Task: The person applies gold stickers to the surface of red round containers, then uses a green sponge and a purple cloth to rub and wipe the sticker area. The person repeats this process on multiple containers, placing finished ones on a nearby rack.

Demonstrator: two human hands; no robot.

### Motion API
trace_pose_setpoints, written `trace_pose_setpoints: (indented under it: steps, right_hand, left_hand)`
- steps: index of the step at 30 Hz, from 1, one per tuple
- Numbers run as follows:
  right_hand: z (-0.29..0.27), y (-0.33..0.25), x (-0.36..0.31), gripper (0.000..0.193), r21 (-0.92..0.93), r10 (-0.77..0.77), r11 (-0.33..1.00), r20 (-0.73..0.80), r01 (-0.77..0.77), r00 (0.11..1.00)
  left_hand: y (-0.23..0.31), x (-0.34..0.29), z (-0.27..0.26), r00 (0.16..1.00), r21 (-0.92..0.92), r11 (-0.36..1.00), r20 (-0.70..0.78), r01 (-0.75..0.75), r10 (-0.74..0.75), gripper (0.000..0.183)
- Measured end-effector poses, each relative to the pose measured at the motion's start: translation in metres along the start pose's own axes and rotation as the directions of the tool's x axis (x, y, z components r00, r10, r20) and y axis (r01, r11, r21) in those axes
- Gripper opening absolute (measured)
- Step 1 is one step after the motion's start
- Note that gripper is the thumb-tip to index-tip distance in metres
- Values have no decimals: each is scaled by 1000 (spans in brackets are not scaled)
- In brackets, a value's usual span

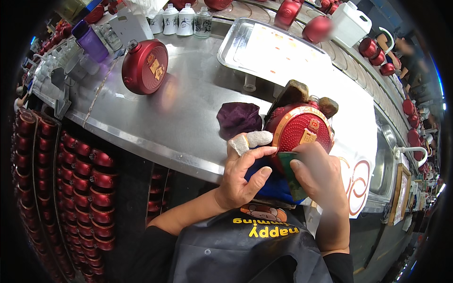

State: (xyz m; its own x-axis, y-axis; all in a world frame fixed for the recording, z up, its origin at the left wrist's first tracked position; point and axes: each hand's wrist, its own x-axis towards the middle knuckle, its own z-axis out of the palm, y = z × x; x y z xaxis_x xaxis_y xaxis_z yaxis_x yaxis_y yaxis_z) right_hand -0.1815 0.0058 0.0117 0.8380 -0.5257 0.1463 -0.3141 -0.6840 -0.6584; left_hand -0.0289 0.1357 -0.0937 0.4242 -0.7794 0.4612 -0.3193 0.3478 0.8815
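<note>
Step in hand was judged to be the smoothing of a gold band (293, 115) onto a round red bottle (293, 132), which was propped on the person's side of the steel tray (230, 38). A green scraper (293, 183) was pinched between thumb and fingers of the right hand (322, 172) and was held against the bottle's near edge. The left hand (239, 177) was spread, thumb apart, fingertips at the bottle's side; nothing was seen gripped by it. For the next stroke, it was judged, light, even pressure would be called for along the band's curve, with the bottle steadied. Bottle's face was noted as studded and deep red, with a gold emblem (309, 136) in relief; the band was seen arched around the face's far side, toward the tray. Lower face was hidden by the right hand.
</note>
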Motion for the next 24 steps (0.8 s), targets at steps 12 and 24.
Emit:
trace_pose_setpoints:
  steps: [12, 24]
  right_hand:
    - [1, 0, 6, 23, -8, -37, 999, -2, 37, 999]
    - [1, -2, 7, 22, 10, -28, 1000, 18, 28, 999]
  left_hand:
    - [1, -5, 4, 941, -458, 828, 65, 324, -333, 35]
    - [4, -5, 6, 908, -616, 689, 114, 383, -403, 36]
